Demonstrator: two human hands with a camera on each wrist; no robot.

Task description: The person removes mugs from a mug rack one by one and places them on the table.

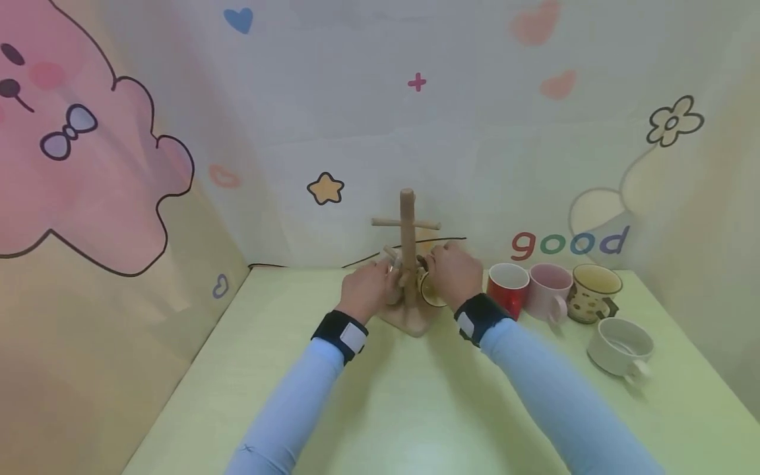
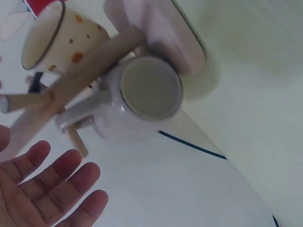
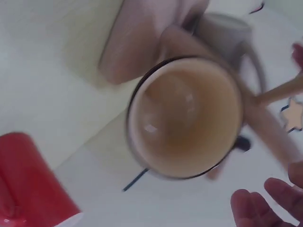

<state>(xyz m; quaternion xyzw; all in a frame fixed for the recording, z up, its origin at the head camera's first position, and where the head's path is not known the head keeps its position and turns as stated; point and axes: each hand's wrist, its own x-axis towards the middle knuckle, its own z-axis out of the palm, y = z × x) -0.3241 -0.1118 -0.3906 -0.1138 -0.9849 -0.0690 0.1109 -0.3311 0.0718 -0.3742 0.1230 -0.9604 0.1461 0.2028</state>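
Note:
A wooden mug tree (image 1: pixel 408 227) with a square base stands upright near the back of the table. On its left side a pale grey-white mug (image 2: pixel 151 90) hangs by its handle from a peg, and on its right a cream spotted mug (image 3: pixel 184 118) with a dark rim hangs too. My left hand (image 1: pixel 366 287) is beside the pale mug; in the left wrist view its fingers (image 2: pixel 66 165) are spread and hold nothing. Close to the spotted mug's handle is my right hand (image 1: pixel 456 274). Its fingers (image 3: pixel 258 205) look loosely bent and apart from the mug.
To the right stand a red mug (image 1: pixel 508 293), a pink mug (image 1: pixel 547 300) and a spotted tan mug (image 1: pixel 584 303) in a row. A wide white cup (image 1: pixel 617 356) sits in front of them. A printed cloth wall (image 1: pixel 475 152) rises right behind the mug tree.

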